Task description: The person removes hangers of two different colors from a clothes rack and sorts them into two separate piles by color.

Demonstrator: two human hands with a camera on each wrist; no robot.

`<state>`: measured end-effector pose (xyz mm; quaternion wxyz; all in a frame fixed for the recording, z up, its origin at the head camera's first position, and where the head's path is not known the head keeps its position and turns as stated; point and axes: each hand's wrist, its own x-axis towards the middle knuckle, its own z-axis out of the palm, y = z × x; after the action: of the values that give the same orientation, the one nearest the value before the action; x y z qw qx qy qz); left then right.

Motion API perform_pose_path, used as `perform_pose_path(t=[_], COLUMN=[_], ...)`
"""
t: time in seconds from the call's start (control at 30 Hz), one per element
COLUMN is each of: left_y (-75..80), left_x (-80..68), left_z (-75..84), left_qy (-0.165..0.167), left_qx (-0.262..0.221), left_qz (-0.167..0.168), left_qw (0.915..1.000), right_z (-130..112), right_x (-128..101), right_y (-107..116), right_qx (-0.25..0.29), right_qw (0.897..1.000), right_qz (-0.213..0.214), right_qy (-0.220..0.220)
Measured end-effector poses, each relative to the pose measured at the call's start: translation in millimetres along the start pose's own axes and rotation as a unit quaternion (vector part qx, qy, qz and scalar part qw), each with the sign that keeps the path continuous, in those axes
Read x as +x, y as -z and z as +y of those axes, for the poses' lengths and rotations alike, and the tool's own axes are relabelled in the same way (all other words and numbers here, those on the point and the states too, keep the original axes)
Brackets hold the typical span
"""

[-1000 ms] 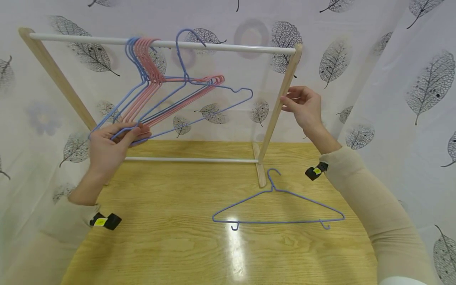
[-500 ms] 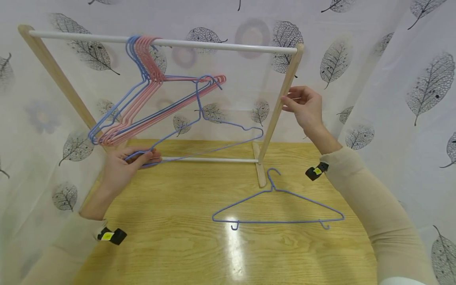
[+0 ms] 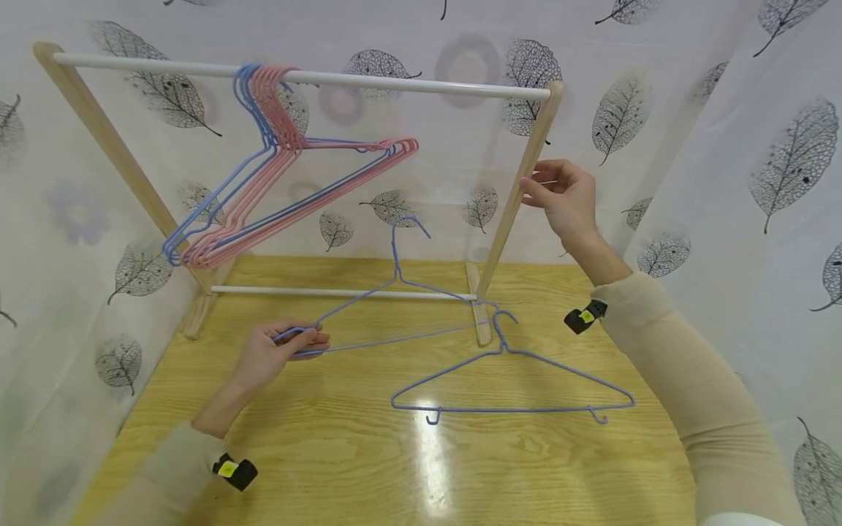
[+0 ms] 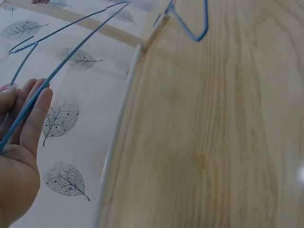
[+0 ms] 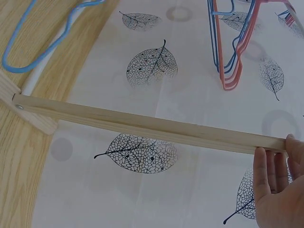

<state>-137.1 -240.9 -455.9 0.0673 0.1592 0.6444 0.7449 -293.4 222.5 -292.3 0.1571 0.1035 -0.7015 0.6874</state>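
Note:
My left hand (image 3: 279, 354) pinches one end of a blue clothes hanger (image 3: 397, 274), which is off the rack with its hook pointing up. In the left wrist view the same blue wire crosses the palm and fingers. My right hand (image 3: 562, 197) holds the right wooden post (image 3: 520, 190) of the clothes rack between thumb and fingers; the right wrist view shows the fingertips against the post (image 5: 156, 128). A second blue hanger (image 3: 513, 410) lies flat on the wooden table (image 3: 316, 453). Its hook overlaps the far end of the held hanger in the head view.
Several blue hangers (image 3: 217, 193) and pink hangers (image 3: 276, 120) hang bunched left of centre on the rack's white top rail (image 3: 421, 84). A lower white rail (image 3: 342, 293) runs just above the table. Behind stands a white leaf-print curtain (image 3: 625, 51).
My left hand has brought the blue hanger away from the hanging bunch, down and to the right, over the table. The right hand stays on the post.

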Motion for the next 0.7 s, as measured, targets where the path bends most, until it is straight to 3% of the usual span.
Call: perform_pose_path(t=[0.47,0.57,0.7], left_y=[-48.4,-60.6,-76.6], left_x=[3.6,5.8,9.3], left_z=[-49.6,-60.0,-71.3], left_qy=[0.138,0.156,0.155], left_qx=[0.015,-0.001,-0.027], left_qz=[0.002,-0.003,-0.018], left_qw=[0.9903,0.9878,0.9874], right_z=[0,0,0], right_x=[0,0,0], right_y=[1,1,1], right_qx=[0.004,0.005,-0.001], right_qw=[1.000,1.000,1.000], right_qz=[-0.002,-0.003,-0.003], right_qy=[0.001,0.002,0.003])
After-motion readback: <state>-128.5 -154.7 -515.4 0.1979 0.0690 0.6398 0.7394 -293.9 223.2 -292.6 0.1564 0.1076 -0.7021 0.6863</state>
